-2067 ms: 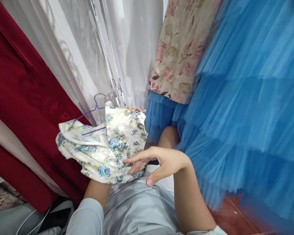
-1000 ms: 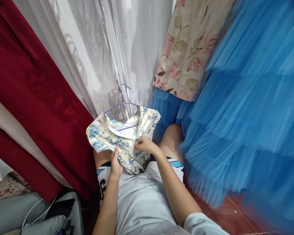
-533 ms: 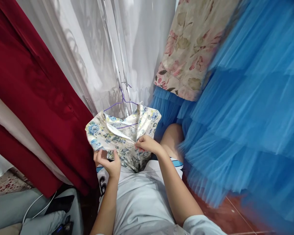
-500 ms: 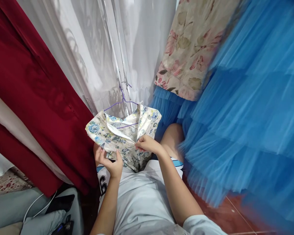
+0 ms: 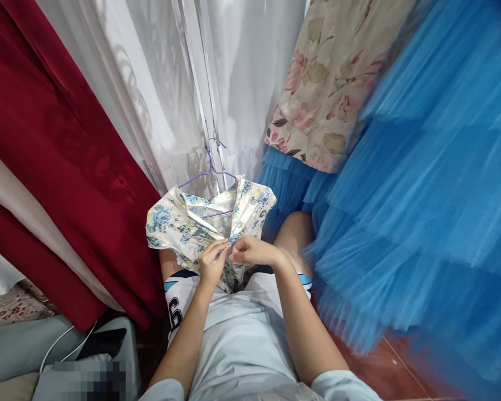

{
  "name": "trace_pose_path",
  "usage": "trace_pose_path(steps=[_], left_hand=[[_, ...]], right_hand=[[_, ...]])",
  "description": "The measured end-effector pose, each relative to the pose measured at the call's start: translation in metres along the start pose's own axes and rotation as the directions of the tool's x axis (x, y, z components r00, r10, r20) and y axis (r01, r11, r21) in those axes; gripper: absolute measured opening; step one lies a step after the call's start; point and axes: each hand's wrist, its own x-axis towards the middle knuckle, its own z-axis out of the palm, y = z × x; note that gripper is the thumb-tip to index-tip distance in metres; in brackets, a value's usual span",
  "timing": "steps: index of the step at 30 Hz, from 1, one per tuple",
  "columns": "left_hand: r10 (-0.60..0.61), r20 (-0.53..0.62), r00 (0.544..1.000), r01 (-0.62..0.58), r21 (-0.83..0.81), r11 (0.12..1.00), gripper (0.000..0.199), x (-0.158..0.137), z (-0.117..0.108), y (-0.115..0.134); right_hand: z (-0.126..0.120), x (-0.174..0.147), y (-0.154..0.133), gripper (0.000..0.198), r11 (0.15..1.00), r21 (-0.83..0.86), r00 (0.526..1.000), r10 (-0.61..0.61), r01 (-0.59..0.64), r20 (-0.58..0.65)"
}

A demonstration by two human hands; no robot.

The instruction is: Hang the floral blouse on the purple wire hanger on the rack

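A cream blouse with blue and yellow flowers [image 5: 162, 218] hangs from a thin purple hanger [image 5: 193, 179] in front of my lap. Its V-shaped front opening shows a white inner edge. My left hand [image 5: 213, 260] pinches the left front edge near the bottom of the V. Beside it, my right hand [image 5: 253, 250] has its fingers curled closed on the opposite front edge. The two sets of fingertips are nearly touching. Whatever small fastening may lie between them is hidden. The lower part of the blouse rests between my thighs.
Behind the hanger, sheer white curtains [image 5: 250, 67] hang beside a metal pole [image 5: 209, 94]. Dark red cloth [image 5: 79, 167] drapes at left, blue tiered tulle [image 5: 401, 223] and a floral cloth [image 5: 317, 94] at right. A black phone [image 5: 104, 342] lies on a grey seat at lower left.
My left hand has moved right and up from the blouse's lower left side to the front opening, its fingers closing. My right hand stays at the opening, its wrist slightly turned.
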Motion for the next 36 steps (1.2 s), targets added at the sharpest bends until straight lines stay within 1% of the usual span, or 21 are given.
trace_pose_path(steps=[1, 3, 5, 7, 9, 11, 13, 15, 19, 22, 24, 26, 27, 30, 32, 33, 34, 36], left_hand=[[0.041, -0.003, 0.999, -0.041, 0.022, 0.999, 0.013, 0.001, -0.001, -0.002], [0.111, 0.017, 0.994, -0.112, 0.062, 0.992, 0.011, 0.002, -0.001, -0.002], [0.160, 0.051, 0.986, -0.164, 0.080, 0.983, 0.011, 0.005, 0.002, -0.001], [0.192, 0.084, 0.978, -0.199, 0.077, 0.977, 0.011, 0.009, 0.006, 0.001], [0.212, 0.110, 0.971, -0.220, 0.062, 0.974, 0.010, 0.018, 0.007, 0.003], [0.232, 0.111, 0.966, -0.239, 0.060, 0.969, 0.010, 0.033, 0.005, 0.007], [0.263, 0.070, 0.962, -0.269, 0.085, 0.959, 0.008, 0.056, 0.001, 0.014], [0.305, 0.016, 0.952, -0.304, 0.136, 0.943, 0.006, 0.085, -0.004, 0.024], [0.360, 0.006, 0.933, -0.347, 0.276, 0.896, 0.003, 0.147, -0.010, 0.043], [0.375, -0.024, 0.927, -0.346, 0.338, 0.875, 0.007, 0.183, -0.010, 0.047], [0.366, -0.071, 0.928, -0.326, 0.319, 0.890, 0.009, 0.198, -0.011, 0.045], [0.327, -0.102, 0.939, -0.292, 0.262, 0.920, 0.007, 0.205, -0.013, 0.042], [0.294, -0.097, 0.951, -0.267, 0.222, 0.938, 0.006, 0.205, -0.014, 0.041], [0.201, -0.003, 0.980, -0.198, 0.155, 0.968, 0.010, 0.194, -0.020, 0.043], [0.206, 0.052, 0.977, -0.212, 0.188, 0.959, 0.011, 0.184, -0.026, 0.047], [0.224, 0.079, 0.971, -0.236, 0.209, 0.949, 0.011, 0.179, -0.029, 0.049], [0.240, 0.110, 0.964, -0.259, 0.220, 0.941, 0.010, 0.175, -0.032, 0.051], [0.251, 0.193, 0.949, -0.290, 0.213, 0.933, 0.011, 0.170, -0.038, 0.055]], right_hand=[[-0.001, 0.001, 0.005, 0.023, 0.998, -0.040, 0.999, 0.039, -0.041, -0.036], [-0.002, 0.006, 0.015, 0.025, 0.991, -0.094, 0.984, 0.084, -0.100, -0.156], [0.000, 0.013, 0.024, 0.024, 0.992, -0.097, 0.971, 0.053, -0.077, -0.232], [0.004, 0.021, 0.030, 0.018, 0.994, -0.106, 0.966, -0.026, -0.002, -0.259], [0.008, 0.027, 0.033, 0.020, 0.993, -0.086, 0.966, -0.094, 0.075, -0.241], [0.010, 0.030, 0.034, 0.024, 0.996, -0.021, 0.974, -0.089, 0.086, -0.208], [0.010, 0.031, 0.034, 0.030, 0.999, 0.036, 0.989, -0.027, 0.032, -0.147], [0.009, 0.030, 0.032, 0.035, 0.999, 0.041, 0.995, 0.024, -0.020, -0.098], [0.003, 0.029, 0.025, 0.033, 0.997, -0.051, 0.998, 0.048, -0.050, -0.039], [0.003, 0.027, 0.022, 0.034, 0.992, -0.083, 0.995, 0.092, -0.094, -0.035], [0.005, 0.025, 0.023, 0.033, 0.987, -0.088, 0.991, 0.134, -0.135, -0.011], [0.009, 0.023, 0.027, 0.033, 0.984, -0.083, 0.986, 0.163, -0.160, 0.029], [0.011, 0.022, 0.029, 0.032, 0.983, -0.079, 0.985, 0.168, -0.164, 0.040], [0.012, 0.020, 0.030, 0.031, 0.990, -0.047, 0.991, 0.137, -0.137, 0.007], [0.009, 0.019, 0.023, 0.033, 0.997, 0.011, 0.994, 0.076, -0.076, -0.076], [0.007, 0.019, 0.017, 0.035, 0.998, 0.062, 0.990, 0.032, -0.024, -0.137], [0.004, 0.020, 0.009, 0.037, 0.991, 0.124, 0.978, -0.017, 0.044, -0.210], [-0.001, 0.024, -0.011, 0.042, 0.946, 0.247, 0.923, -0.106, 0.208, -0.371]])
